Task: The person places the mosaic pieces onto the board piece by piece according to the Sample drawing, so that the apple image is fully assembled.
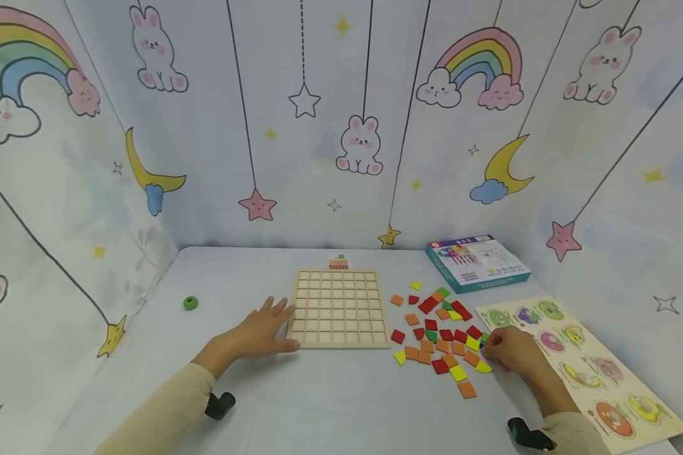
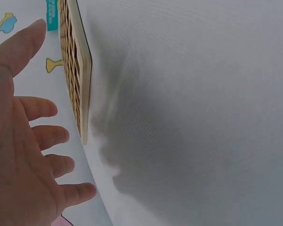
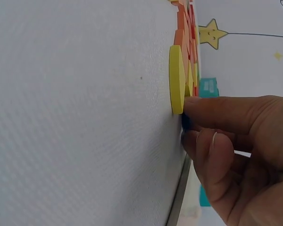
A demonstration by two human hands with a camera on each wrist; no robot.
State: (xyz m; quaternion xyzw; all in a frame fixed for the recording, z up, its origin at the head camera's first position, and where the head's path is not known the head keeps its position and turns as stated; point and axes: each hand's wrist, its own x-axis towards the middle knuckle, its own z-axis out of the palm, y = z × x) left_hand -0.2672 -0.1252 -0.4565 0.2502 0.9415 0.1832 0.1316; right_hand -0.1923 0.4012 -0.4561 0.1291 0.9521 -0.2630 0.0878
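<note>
My left hand (image 1: 262, 330), fingers spread and straight, is at the left edge of a wooden grid board (image 1: 339, 309). The left wrist view shows the palm and fingers (image 2: 45, 135) beside the board's edge; contact is not clear. Over on the right, my right hand (image 1: 515, 354) pinches a small blue piece (image 3: 186, 122) between its fingertips, low over the table. The fingers mostly hide that piece. A yellow rounded piece (image 3: 177, 80) lies right beside these fingertips. Loose red, orange, yellow and green pieces, such as an orange square (image 1: 467, 389), spread between the board and this hand.
Behind the pieces lies a teal-sided box (image 1: 478, 262). A board with food pictures (image 1: 594, 366) extends along the right, partly under the right forearm. A small picture card (image 1: 339, 261) touches the grid board's far side. One green bead (image 1: 190, 303) sits far left.
</note>
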